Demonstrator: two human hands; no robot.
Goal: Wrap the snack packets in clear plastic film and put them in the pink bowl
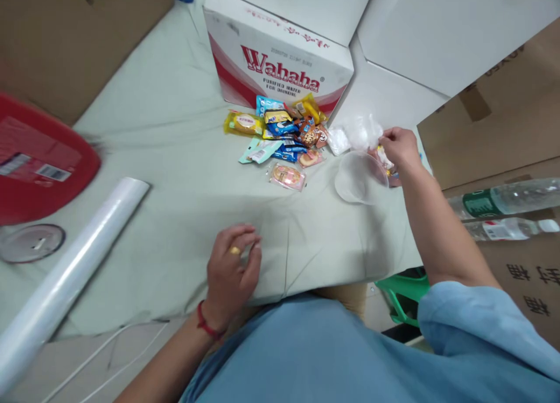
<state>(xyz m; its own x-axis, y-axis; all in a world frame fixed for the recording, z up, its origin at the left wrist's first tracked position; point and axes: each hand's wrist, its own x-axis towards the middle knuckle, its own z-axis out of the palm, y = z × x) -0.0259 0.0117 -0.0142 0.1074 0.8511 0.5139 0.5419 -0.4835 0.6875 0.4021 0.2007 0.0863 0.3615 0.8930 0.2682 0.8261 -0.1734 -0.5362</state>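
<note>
My right hand (399, 147) reaches to the right end of the table, thumb and fingers pinched on the edge of a crumpled clear plastic bag (362, 130). Just below it stands a clear round plastic tub (356, 181). Partly behind the tub and my wrist lie more colourful packets (385, 158). My left hand (234, 266) rests near the front edge, loosely curled with the thumb apart and nothing in it. Beyond it is a heap of wrapped snacks (284, 129), with a pink-wrapped biscuit (287, 177) at the near side and a yellow packet (244, 123) at the left.
A Wahaba-printed white and red carton (280, 56) stands behind the snacks. On the left are a red container (39, 158), a round lid-like disc (32, 243) and a long plastic film roll (74, 280). Empty bottles (516, 199) and a green stool (405, 295) are at the right.
</note>
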